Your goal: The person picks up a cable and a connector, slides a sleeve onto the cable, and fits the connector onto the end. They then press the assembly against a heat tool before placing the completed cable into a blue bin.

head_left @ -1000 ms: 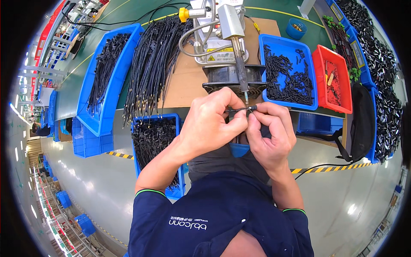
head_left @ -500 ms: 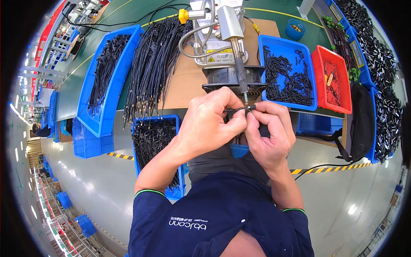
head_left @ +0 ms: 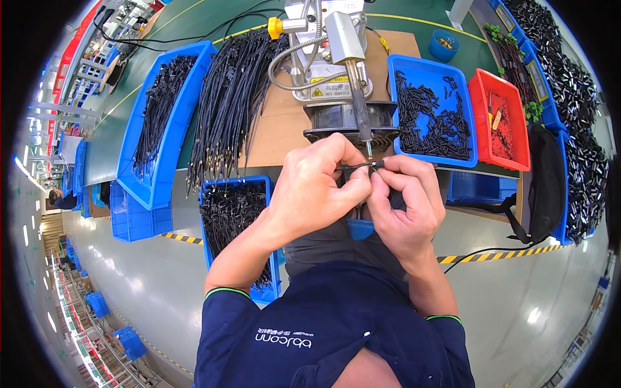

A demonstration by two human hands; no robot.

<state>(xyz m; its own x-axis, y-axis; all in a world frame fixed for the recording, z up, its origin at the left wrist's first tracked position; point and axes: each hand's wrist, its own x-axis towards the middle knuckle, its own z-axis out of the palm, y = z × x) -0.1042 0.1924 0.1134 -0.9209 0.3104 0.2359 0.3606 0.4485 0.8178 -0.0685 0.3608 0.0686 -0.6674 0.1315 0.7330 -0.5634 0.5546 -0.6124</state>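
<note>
My left hand (head_left: 317, 184) pinches a thin black cable (head_left: 349, 167) between thumb and forefinger. Close beside it, my right hand (head_left: 407, 205) grips a small black connector (head_left: 379, 164) with the fingertips closed round it. The cable end and the connector meet right under the metal tip of a soldering iron (head_left: 361, 113), which points down from its stand. Whether the tip touches them I cannot tell, and the joint itself is too small to make out.
Behind my hands stand a black wire spool (head_left: 330, 117) and the soldering stand (head_left: 349, 39). To the left lie a bundle of black cables (head_left: 229, 97) and a blue tray (head_left: 206, 61). Rightward are a blue tray of black parts (head_left: 471, 110), a red bin (head_left: 522, 139) and a blue tub (head_left: 446, 33).
Both hands keep their grips and have barely moved. The connector in my right hand sits slightly lower under the iron's tip. The whole view has shifted a little.
</note>
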